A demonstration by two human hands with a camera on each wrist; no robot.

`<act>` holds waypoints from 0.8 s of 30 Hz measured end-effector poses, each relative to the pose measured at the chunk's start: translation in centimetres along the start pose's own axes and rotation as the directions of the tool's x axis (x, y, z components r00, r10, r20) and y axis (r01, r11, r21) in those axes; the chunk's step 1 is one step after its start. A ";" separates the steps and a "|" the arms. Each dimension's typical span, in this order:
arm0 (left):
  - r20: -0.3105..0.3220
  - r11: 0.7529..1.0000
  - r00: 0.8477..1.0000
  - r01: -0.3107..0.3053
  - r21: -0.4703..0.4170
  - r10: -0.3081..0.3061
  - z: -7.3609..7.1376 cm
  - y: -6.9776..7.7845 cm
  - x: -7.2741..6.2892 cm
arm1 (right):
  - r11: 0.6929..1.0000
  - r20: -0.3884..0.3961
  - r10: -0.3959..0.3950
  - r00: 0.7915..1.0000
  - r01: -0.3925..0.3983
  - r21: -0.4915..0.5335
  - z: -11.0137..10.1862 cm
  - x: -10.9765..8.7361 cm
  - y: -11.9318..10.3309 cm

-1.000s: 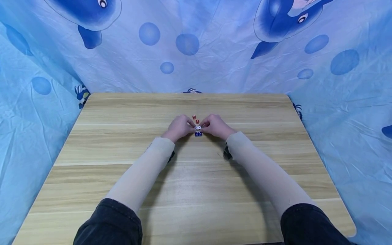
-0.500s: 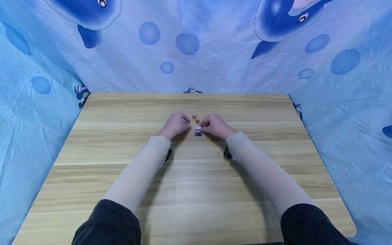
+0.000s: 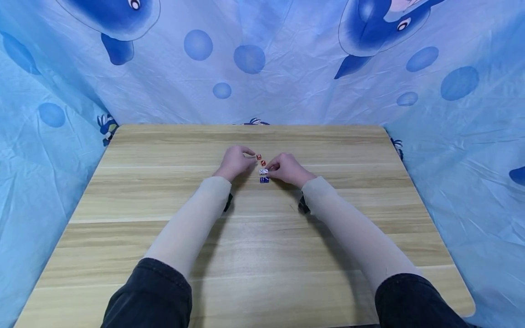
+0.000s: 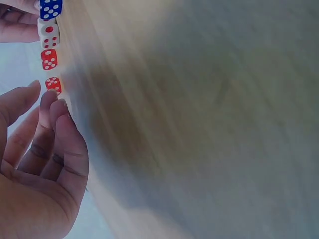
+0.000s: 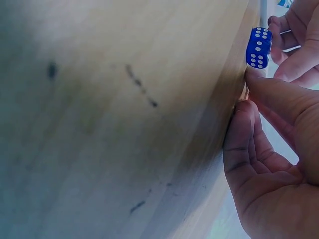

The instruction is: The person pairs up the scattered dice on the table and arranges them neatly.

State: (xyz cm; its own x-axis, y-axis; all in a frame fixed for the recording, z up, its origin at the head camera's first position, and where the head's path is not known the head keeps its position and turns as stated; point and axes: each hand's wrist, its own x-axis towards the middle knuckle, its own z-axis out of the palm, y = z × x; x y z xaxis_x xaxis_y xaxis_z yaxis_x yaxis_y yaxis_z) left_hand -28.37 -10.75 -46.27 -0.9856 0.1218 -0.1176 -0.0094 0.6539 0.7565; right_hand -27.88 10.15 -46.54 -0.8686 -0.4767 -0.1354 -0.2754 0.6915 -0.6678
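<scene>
Small dice stand in a short line on the table. Two white dice (image 3: pixel 264 171) sit side by side behind two blue dice (image 3: pixel 264 180). Behind them are a nearer red die (image 3: pixel 263 163) and a farther red die (image 3: pixel 259 157). My left hand (image 3: pixel 234 161) is at the farther red die, thumb and fingers apart; in the left wrist view a fingertip overlaps that die (image 4: pixel 53 84). At the right side of the white dice are the fingertips of my right hand (image 3: pixel 287 168). The right wrist view shows a blue die (image 5: pixel 258 48) beyond its thumb; the white dice are hidden there.
The wooden table (image 3: pixel 262 255) extends around the dice on all sides. Blue patterned curtains (image 3: pixel 287 82) hang behind it and along both sides. Dark marks (image 5: pixel 142 87) show on the wood in the right wrist view.
My left hand has left the white dice, drawn back left, then moved away from me to the farther red die. The right hand stays beside the white dice.
</scene>
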 end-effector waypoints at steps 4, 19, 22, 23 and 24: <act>0.000 0.999 1.000 0.020 -0.025 -0.020 0.3 -0.1 0.5 | 1.000 -0.005 -0.012 1.000 0.012 -0.002 0.0 0.0 0.1; -0.038 0.996 0.999 0.036 0.076 -0.034 1.1 0.5 1.4 | 0.999 -0.006 -0.032 0.999 0.032 0.006 0.0 0.1 0.3; -0.046 0.995 0.998 0.037 0.089 -0.032 1.2 0.5 1.4 | 0.999 -0.007 -0.031 0.999 0.032 0.012 0.0 0.1 0.4; -0.048 0.995 0.998 0.036 0.093 -0.032 1.3 0.6 1.4 | 0.999 -0.007 -0.032 0.999 0.032 0.013 0.0 0.1 0.4; -0.048 0.995 0.998 0.036 0.096 -0.031 1.3 0.6 1.5 | 0.999 -0.007 -0.030 1.000 0.030 0.015 0.0 0.1 0.4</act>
State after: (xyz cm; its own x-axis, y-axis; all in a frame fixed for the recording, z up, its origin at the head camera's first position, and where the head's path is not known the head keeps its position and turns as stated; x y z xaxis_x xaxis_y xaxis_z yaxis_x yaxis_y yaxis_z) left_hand -29.60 -9.22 -46.83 -0.9918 0.0651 -0.1100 -0.0285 0.7264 0.6867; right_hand -28.11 10.36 -46.84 -0.8628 -0.4934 -0.1098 -0.2955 0.6686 -0.6824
